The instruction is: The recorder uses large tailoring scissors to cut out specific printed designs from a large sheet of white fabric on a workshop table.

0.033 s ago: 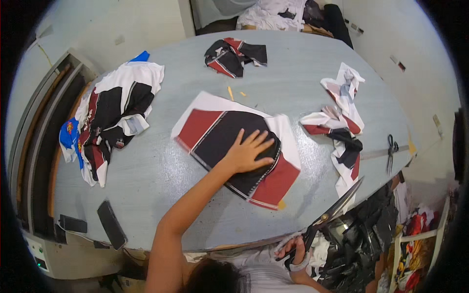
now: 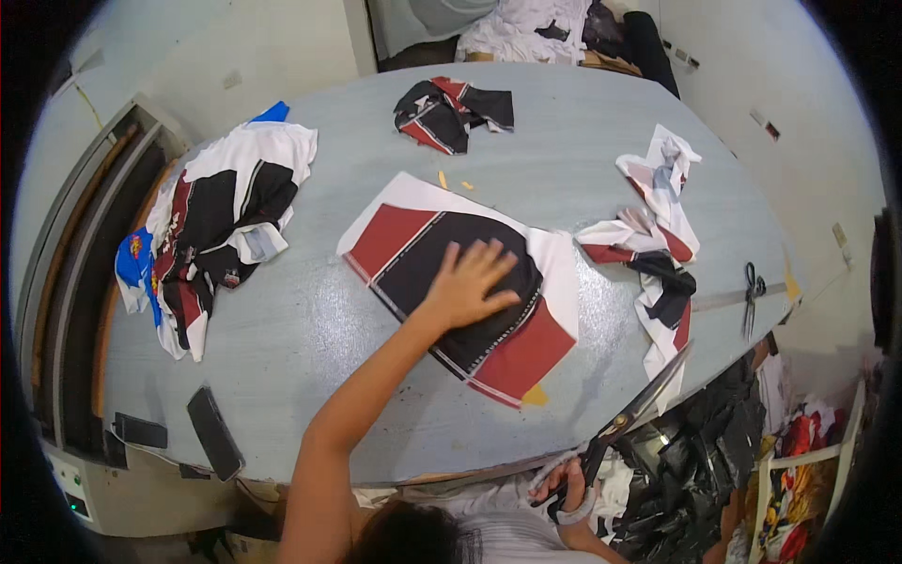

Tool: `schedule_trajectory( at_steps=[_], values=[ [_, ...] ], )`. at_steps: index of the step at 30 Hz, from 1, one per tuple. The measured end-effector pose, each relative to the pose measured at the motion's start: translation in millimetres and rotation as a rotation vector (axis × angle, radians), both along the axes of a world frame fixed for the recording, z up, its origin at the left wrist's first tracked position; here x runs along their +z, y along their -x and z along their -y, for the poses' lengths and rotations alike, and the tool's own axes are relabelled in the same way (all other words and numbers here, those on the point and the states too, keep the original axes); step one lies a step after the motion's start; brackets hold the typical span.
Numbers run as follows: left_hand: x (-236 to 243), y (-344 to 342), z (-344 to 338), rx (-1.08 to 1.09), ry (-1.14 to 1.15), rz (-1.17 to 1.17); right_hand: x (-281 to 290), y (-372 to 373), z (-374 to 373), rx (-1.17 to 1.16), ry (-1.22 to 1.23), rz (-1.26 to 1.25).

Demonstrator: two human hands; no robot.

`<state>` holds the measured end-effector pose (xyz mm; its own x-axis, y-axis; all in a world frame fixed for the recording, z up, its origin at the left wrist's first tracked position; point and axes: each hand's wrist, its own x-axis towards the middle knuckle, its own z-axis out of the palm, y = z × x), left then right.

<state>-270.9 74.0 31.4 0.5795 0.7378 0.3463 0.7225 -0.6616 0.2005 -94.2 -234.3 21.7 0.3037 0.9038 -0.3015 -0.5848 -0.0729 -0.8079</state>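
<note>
A sleeve-shaped fabric piece [image 2: 411, 274], black in the middle with maroon ends and white stripes, lies on the table with white fabric showing around its upper edges. My left hand [image 2: 470, 287] rests flat on its black part, fingers spread. At the table's near edge, my right hand [image 2: 568, 484] is closed around the handles of large dark scissors [image 2: 646, 397]. Their blades point up and right over the table's edge, the tip by a crumpled strip of white, maroon and black fabric [image 2: 669, 246]. Part of the right hand is hidden behind the handles.
A heap of white, black and blue fabric [image 2: 221, 207] covers the table's left. Cut pieces [image 2: 451, 113] lie at the far side. Small scissors [image 2: 753, 291] and a metal ruler [image 2: 719, 298] are at the right. Two dark flat objects [image 2: 215, 432] sit near left. Black plastic [image 2: 695, 446] fills the near right.
The fabric piece has turned slightly and now lies flatter. My left hand has shifted a little left on it, and the large scissors' tip is slightly lower.
</note>
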Motion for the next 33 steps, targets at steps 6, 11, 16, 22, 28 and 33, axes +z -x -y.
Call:
schedule_trajectory(
  at_steps=[6, 11, 16, 22, 28, 33],
  values=[
    [-6.9, 114.3, -35.2, 0.621, 0.154, -0.044, 18.0, -30.4, 11.6, 0.208, 0.086, 0.243],
    [-10.0, 166.0, -34.8, 0.931, 0.070, -0.093, 21.9, -63.8, 4.8, 0.403, 0.237, 0.486],
    [14.9, 79.2, 11.3, 0.312, 0.010, 0.061, 31.2, -93.6, 6.6, 0.514, 0.412, 0.385],
    [-9.8, 9.5, 85.4, 0.113, 0.038, -0.102, 43.5, -125.9, 15.6, 0.819, 0.387, 0.290],
    [11.5, 24.7, 116.0, -0.112, 0.241, -0.114, 65.1, -132.2, 18.3, 1.215, 0.301, 0.444],
    [3.9, 18.8, 103.3, -0.088, 0.139, -0.112, 57.5, -124.0, 7.2, 1.287, 0.388, 0.492]
  ],
)
